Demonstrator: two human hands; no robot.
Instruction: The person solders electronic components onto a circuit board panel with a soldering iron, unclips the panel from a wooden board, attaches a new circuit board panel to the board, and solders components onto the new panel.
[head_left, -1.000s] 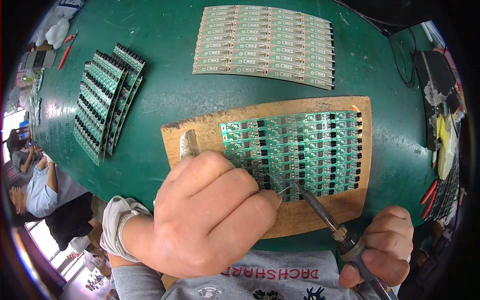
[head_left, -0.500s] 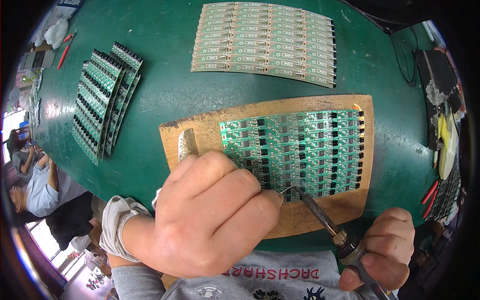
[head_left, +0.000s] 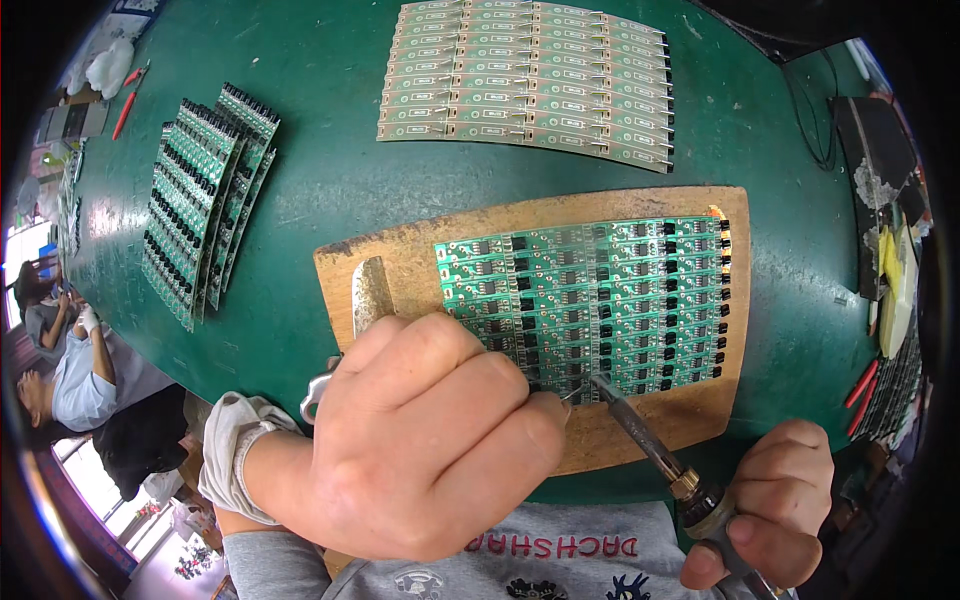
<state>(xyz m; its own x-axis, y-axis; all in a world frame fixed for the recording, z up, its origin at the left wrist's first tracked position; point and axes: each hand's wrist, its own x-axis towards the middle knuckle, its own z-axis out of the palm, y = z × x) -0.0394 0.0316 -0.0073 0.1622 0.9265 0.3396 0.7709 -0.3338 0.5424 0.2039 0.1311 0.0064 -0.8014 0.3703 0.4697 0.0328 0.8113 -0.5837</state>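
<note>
A green circuit board panel (head_left: 640, 300), with rows of black chips and black parts, lies on a wooden board (head_left: 660, 420). My left hand (head_left: 430, 440) is closed over the panel's lower left, pinching a thin solder wire (head_left: 570, 394) whose short end shows past the fingertips. My right hand (head_left: 775, 505) grips a soldering iron (head_left: 640, 430) by its handle, from the lower right. The iron's tip meets the panel's lower edge area, close beside the wire end. My left fingers hide the panel's lower left corner.
Pale panels (head_left: 520, 75) lie at the back. Stacked green panels (head_left: 195, 200) stand at the left, near red-handled pliers (head_left: 126, 112). A metal piece (head_left: 372, 295) sits on the wooden board's left. Red-handled tools (head_left: 862, 385) lie far right. Another person (head_left: 85, 375) sits at the left.
My left hand has shifted slightly right and down, and less of the wire shows. The iron's tip has moved slightly right. Both hands keep their grip.
</note>
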